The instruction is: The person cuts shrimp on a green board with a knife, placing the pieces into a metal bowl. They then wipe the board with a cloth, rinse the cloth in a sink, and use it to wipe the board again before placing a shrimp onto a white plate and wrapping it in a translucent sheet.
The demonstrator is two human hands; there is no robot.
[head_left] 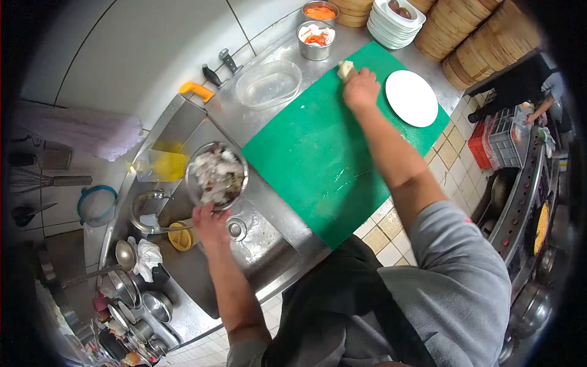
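Observation:
My left hand (211,227) grips the near rim of a round metal bowl (243,186) over the sink, fingers at the edge and over the contents. Inside lies a blurred heap of whitish and dark food pieces (215,171). At the far end of a green cutting board (306,153), my right hand (362,90) is closed on a pale yellowish lump (346,67); I cannot tell what kind of thing it is. A white oval plate (412,98) lies on the board to the right of that hand.
Below the bowl is the steel sink (269,260) with its curved faucet (137,211). A clear plastic tub (269,84), knives (211,76) and metal containers of cut food (317,51) line the wall. Stacked plates (394,30) and bamboo steamers (452,27) stand beyond the board. Another person's hand (531,117) shows far right.

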